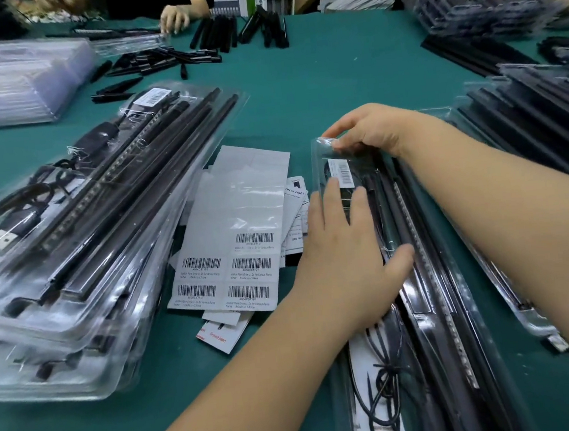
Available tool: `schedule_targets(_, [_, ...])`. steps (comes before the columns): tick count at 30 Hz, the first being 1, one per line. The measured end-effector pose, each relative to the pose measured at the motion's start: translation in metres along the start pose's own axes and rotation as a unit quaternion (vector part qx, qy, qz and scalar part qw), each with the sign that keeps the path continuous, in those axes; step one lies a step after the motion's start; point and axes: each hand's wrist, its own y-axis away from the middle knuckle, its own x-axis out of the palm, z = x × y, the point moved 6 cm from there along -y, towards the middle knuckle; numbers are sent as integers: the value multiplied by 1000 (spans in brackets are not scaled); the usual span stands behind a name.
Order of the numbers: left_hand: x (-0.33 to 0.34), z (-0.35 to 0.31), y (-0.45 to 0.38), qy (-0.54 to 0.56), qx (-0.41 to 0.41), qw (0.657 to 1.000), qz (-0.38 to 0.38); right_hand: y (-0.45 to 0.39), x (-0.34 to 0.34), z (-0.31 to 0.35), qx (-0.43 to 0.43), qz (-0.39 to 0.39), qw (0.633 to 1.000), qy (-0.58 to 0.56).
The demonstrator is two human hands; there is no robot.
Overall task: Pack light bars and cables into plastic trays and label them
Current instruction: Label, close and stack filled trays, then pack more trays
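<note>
My left hand (344,261) lies flat on the clear plastic tray (418,306) in front of me, fingers straight and pressing down on its lid, the fingertips just below the barcode label (341,172) stuck near the tray's far end. My right hand (375,128) is curled over that far end, fingers and thumb pinching the tray's rim just beyond the label. The tray rests on the green table (316,85), running away from me. Inside it, light bars (429,271) lie lengthwise along the right side, one showing a row of small LEDs, and a coiled black cable (381,389) sits in the left compartment at the near end, over a white card.

Just left of the tray lies a sheet of barcode labels (235,254); its upper part is bare backing, and I count 5 labels on the lower part. Small printed leaflets (296,210) poke out between the sheet and the tray. Farther left of the tray is a slanting stack of packed trays (81,233), the top one bearing its own label. Right of the tray more trays of bars (536,121) are piled. Beyond the tray, across the table, loose black bars (225,31) are scattered, and another person's hand (174,17) rests near them.
</note>
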Motion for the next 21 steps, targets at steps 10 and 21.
schedule_targets(10, [-31,31,2,427,-166,885,86,8,-31,-14,-48,-77,981,-171])
schedule_targets(21, [-37,40,-2,467,-143,870,75,12,-22,-12,-30,-163,986,-24])
